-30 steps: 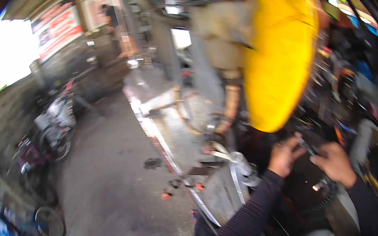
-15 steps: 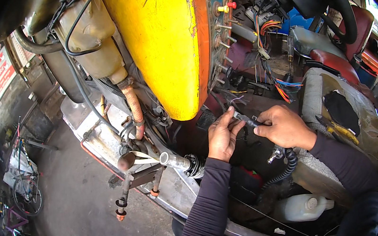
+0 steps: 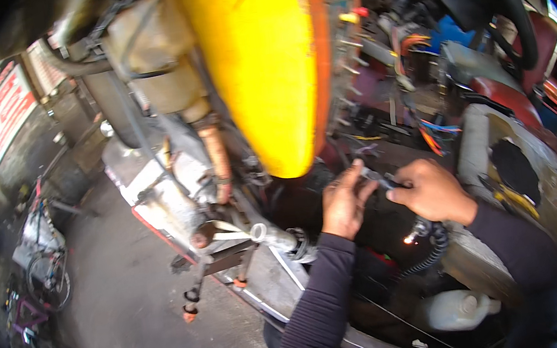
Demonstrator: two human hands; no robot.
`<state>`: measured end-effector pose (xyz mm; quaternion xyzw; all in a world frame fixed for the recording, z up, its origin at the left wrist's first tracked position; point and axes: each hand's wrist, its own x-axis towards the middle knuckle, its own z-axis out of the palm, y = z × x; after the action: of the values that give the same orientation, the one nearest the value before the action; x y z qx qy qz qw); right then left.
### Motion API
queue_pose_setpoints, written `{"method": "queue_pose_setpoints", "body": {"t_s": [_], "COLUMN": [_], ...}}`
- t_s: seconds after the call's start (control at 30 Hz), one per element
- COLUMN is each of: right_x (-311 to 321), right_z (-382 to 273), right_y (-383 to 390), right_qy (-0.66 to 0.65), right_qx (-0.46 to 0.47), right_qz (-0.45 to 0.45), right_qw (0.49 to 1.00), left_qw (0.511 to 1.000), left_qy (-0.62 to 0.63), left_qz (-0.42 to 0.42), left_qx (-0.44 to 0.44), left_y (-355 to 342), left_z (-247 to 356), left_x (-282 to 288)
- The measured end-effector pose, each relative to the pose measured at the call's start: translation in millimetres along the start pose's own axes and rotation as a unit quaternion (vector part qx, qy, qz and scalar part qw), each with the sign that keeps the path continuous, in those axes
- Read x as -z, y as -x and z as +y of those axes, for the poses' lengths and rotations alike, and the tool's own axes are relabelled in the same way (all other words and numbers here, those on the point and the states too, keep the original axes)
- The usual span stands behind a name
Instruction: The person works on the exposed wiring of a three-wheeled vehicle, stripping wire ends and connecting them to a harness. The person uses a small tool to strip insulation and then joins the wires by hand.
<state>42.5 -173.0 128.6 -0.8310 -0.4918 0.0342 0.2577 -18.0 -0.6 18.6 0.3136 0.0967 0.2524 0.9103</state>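
Note:
My left hand (image 3: 344, 204) pinches the end of a short dark cable (image 3: 380, 179) with a greyish tip. From the other side my right hand (image 3: 433, 190) grips the same piece between thumb and fingers. The picture is blurred, so its exact make is hard to see. Just beyond the hands, loose coloured wires (image 3: 432, 136) hang below an orange panel (image 3: 327, 55) with a row of studs. Under my right wrist a black corrugated hose (image 3: 436, 249) curves down beside a small shiny metal fitting (image 3: 421, 230).
A yellow body panel (image 3: 258, 71) rises ahead, with a steering wheel (image 3: 518, 8) at upper right. Yellow-handled pliers (image 3: 516, 202) lie on a worn grey seat (image 3: 475, 141). A whitish jug (image 3: 457, 310) sits low right. A pipe stub (image 3: 261, 232) juts up left of my left forearm.
The whole view has shifted and blurred, so the scene sits farther right in the picture. Both hands keep hold of the cable, with little change in their grip.

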Motion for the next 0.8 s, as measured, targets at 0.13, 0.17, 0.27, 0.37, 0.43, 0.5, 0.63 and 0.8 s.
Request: {"method": "queue_pose_setpoints", "body": {"t_s": [0.13, 0.17, 0.27, 0.37, 0.43, 0.5, 0.63, 0.8], "right_x": [-2.0, -0.6, -5.2, -11.6, -13.0, -21.1, -21.7, -14.7], "right_z": [12.4, 14.8, 19.6, 19.8, 21.6, 31.7, 40.6, 28.6], "right_y": [4.6, 6.7, 8.5, 5.5, 4.6, -1.8, -0.7, 0.1], "right_qy": [0.034, 0.025, -0.066, -0.079, -0.088, -0.090, -0.102, -0.090], "right_qx": [0.038, 0.041, -0.006, -0.019, -0.024, 0.020, 0.002, -0.001], "right_qz": [0.038, 0.046, 0.040, 0.041, 0.042, 0.039, 0.053, 0.042], "right_qw": [0.998, 0.998, 0.997, 0.996, 0.995, 0.995, 0.993, 0.995], "left_qw": [1.000, 1.000, 0.999, 0.999, 0.998, 0.999, 0.998, 0.998], "left_qy": [0.012, 0.006, -0.011, -0.011, -0.008, -0.002, 0.010, 0.008], "left_qz": [-0.026, -0.030, -0.048, -0.049, -0.055, -0.050, -0.057, -0.058], "left_qx": [-0.007, 0.001, 0.014, 0.006, 0.007, 0.003, 0.006, 0.012], "left_y": [-0.1, -2.7, -12.6, -11.4, -10.7, -10.5, -15.9, -17.5], "left_z": [-8.2, -12.5, -22.5, -20.4, -18.6, -16.3, -21.4, -23.2], "left_x": [-3.3, -5.4, -0.5, 6.4, 5.7, 11.6, 8.7, 12.3]}}
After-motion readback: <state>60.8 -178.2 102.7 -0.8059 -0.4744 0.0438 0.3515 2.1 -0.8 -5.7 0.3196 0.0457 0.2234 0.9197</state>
